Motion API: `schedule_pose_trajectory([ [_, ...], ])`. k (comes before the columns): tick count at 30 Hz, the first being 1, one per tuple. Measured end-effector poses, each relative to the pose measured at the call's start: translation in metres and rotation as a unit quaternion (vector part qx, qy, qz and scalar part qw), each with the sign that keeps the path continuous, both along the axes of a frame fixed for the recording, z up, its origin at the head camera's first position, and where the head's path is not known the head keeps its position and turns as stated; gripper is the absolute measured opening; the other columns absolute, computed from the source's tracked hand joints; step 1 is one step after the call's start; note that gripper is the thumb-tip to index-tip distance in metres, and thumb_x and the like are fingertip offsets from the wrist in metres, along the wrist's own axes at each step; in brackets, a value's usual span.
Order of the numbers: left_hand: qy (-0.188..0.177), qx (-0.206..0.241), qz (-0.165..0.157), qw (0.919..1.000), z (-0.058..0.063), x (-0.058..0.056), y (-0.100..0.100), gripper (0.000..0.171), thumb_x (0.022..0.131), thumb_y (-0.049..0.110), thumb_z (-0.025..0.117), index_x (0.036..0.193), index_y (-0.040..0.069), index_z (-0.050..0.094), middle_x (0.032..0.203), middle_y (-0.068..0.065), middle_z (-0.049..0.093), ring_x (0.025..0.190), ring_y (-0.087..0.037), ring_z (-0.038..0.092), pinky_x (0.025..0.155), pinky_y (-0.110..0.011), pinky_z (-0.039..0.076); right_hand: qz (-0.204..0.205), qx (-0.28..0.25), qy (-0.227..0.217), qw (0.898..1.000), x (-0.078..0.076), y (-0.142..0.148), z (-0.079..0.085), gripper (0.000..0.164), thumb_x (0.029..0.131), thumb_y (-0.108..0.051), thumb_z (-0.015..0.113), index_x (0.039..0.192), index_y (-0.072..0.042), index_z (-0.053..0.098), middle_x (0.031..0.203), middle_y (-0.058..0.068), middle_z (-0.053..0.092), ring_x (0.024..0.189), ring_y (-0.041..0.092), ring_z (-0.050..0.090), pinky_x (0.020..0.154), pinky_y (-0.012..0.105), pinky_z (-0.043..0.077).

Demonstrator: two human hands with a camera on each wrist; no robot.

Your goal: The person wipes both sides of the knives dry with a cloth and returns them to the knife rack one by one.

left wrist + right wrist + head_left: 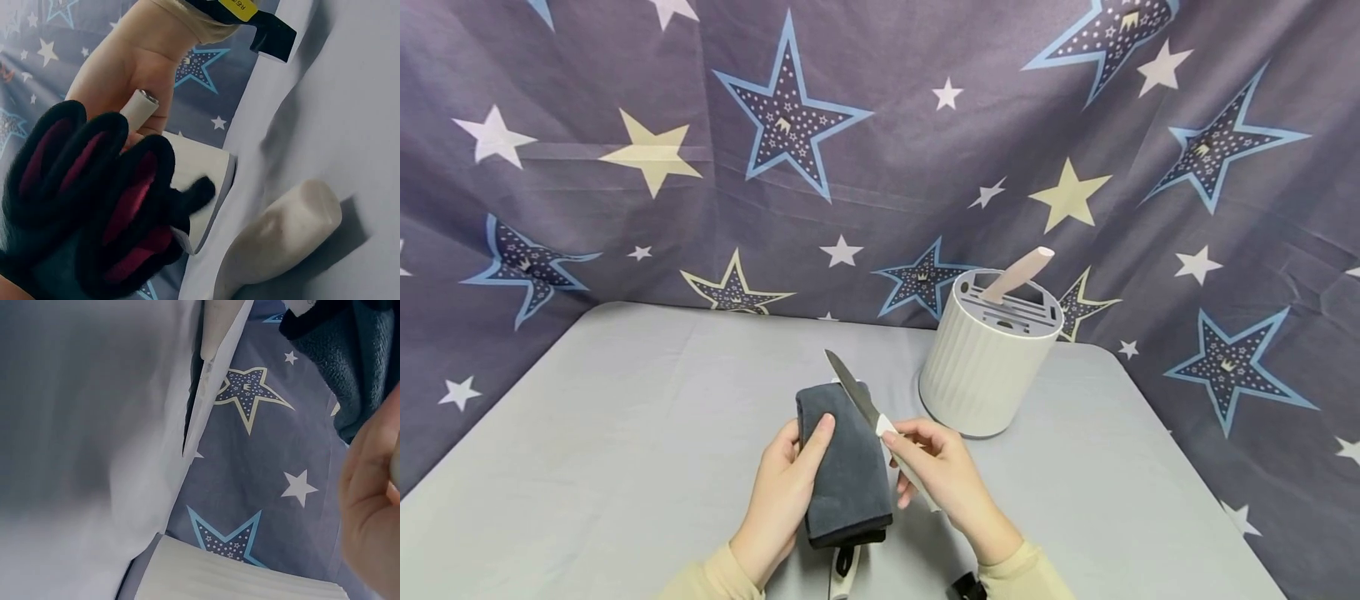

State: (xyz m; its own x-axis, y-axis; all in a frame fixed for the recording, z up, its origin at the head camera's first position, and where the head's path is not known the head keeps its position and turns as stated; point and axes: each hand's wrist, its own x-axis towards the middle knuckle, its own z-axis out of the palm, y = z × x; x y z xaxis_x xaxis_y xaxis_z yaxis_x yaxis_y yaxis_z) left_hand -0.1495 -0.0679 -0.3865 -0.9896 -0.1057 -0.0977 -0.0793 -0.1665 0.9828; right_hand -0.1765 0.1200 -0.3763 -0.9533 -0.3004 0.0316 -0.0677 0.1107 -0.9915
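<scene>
My left hand (785,483) grips a folded dark grey cloth (848,467) with black edging, thumb across its front. Red-pink inner folds of the cloth (81,206) show in the left wrist view. My right hand (943,467) holds a knife (910,472) by its white handle, thumb on top. Its blade points up and left, lying over the cloth's upper right part in the head view. The handle's butt sticks out below the right hand (131,69) in the left wrist view. At the right wrist view's right edge, the right hand (375,506) is partly cut off.
A ribbed white knife block (988,367) stands at the back right, with a pinkish handle (1018,275) slanting out of its slotted top. Another white-handled knife (215,331) lies on the grey table (625,433), partly behind the cloth from above. A star-patterned curtain (880,208) hangs behind.
</scene>
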Motion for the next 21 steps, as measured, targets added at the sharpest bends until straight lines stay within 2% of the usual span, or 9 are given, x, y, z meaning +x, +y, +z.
schedule_pose_trajectory([
  [4, 0.004, -0.015, 0.007, 0.9999, 0.001, -0.001, 0.001, 0.050, 0.096, 0.045, 0.062, 0.125, 0.005, 0.055, 0.100, -0.008, 0.072, 0.084, -0.017, 0.071, 0.072, -0.031, 0.058, -0.025, 0.007, 0.017, 1.000, 0.002, -0.004, 0.001, 0.030, 0.097, -0.018, 0.065, 0.108, 0.009, 0.067, 0.073, 0.010, 0.061, 0.048, 0.010, 0.058, 0.046, 0.032, 0.055],
  [8, 0.015, -0.059, 0.023, 0.9979, 0.002, -0.002, 0.001, 0.044, 0.094, 0.041, 0.067, 0.117, 0.005, 0.058, 0.094, -0.008, 0.070, 0.078, -0.016, 0.069, 0.067, -0.030, 0.057, -0.060, -0.014, 0.010, 0.998, 0.003, -0.008, 0.001, 0.031, 0.097, -0.022, 0.063, 0.105, 0.009, 0.067, 0.071, 0.013, 0.063, 0.047, 0.011, 0.056, 0.043, 0.027, 0.052],
  [11, 0.026, -0.097, 0.035, 0.9943, 0.003, -0.002, 0.001, 0.041, 0.092, 0.041, 0.069, 0.110, 0.006, 0.058, 0.088, -0.008, 0.069, 0.074, -0.016, 0.068, 0.065, -0.029, 0.057, -0.080, -0.042, -0.003, 0.996, 0.004, -0.012, 0.001, 0.033, 0.097, -0.024, 0.063, 0.104, 0.009, 0.066, 0.067, 0.010, 0.062, 0.045, 0.012, 0.054, 0.041, 0.025, 0.048],
  [16, 0.038, -0.151, 0.050, 0.9865, 0.003, -0.003, 0.001, 0.041, 0.091, 0.044, 0.069, 0.101, 0.008, 0.052, 0.088, -0.010, 0.063, 0.071, -0.016, 0.064, 0.066, -0.028, 0.055, -0.093, -0.063, -0.026, 0.993, 0.006, -0.019, -0.002, 0.033, 0.100, -0.024, 0.058, 0.106, 0.008, 0.063, 0.062, 0.004, 0.060, 0.043, 0.010, 0.051, 0.037, 0.023, 0.044],
  [21, 0.044, -0.182, 0.053, 0.9808, 0.006, -0.005, 0.003, 0.042, 0.092, 0.043, 0.069, 0.103, 0.007, 0.049, 0.095, -0.013, 0.057, 0.066, -0.016, 0.062, 0.064, -0.028, 0.054, -0.098, -0.063, -0.022, 0.993, 0.007, -0.028, -0.006, 0.034, 0.101, -0.022, 0.055, 0.108, 0.010, 0.062, 0.061, 0.003, 0.059, 0.044, 0.008, 0.051, 0.042, 0.021, 0.045],
])
